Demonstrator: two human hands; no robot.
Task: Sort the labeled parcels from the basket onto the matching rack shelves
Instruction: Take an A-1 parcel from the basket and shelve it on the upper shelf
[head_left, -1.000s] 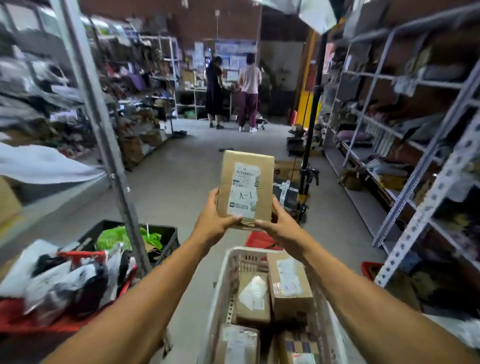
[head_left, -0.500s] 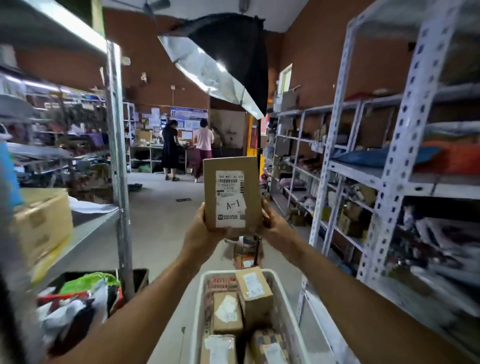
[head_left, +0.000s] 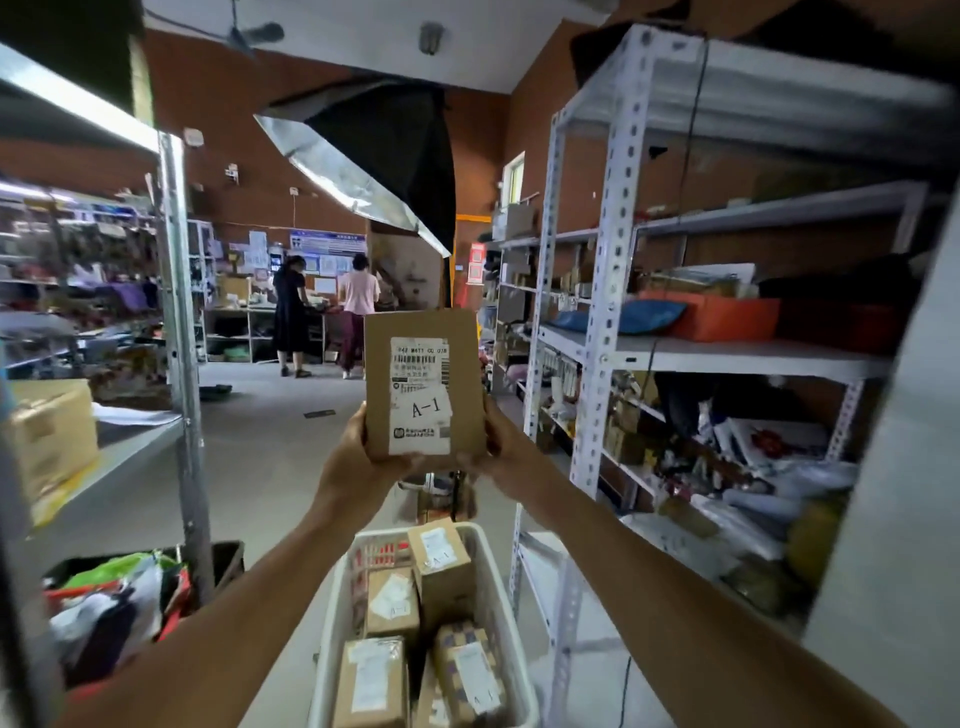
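I hold a brown cardboard parcel (head_left: 421, 382) upright at chest height, its white label reading "A-1" facing me. My left hand (head_left: 358, 457) grips its lower left edge and my right hand (head_left: 501, 439) grips its lower right edge. Below my arms stands a white plastic basket (head_left: 511, 613) with several more labeled brown parcels (head_left: 439, 564) inside. A white metal rack (head_left: 605, 291) rises close on the right, its shelves (head_left: 691, 358) carrying bags and boxes. A grey metal rack (head_left: 179, 332) stands on the left.
A black softbox light (head_left: 384, 161) hangs overhead in the aisle. A crate of bagged goods (head_left: 124, 597) sits low on the left. A large carton (head_left: 52, 436) rests on the left shelf. Two people (head_left: 324, 312) stand at a far counter.
The parcel has risen with both hands, and my view has tilted upward, bringing the racks' upper shelves and the softbox into sight. Both hands keep the same hold.
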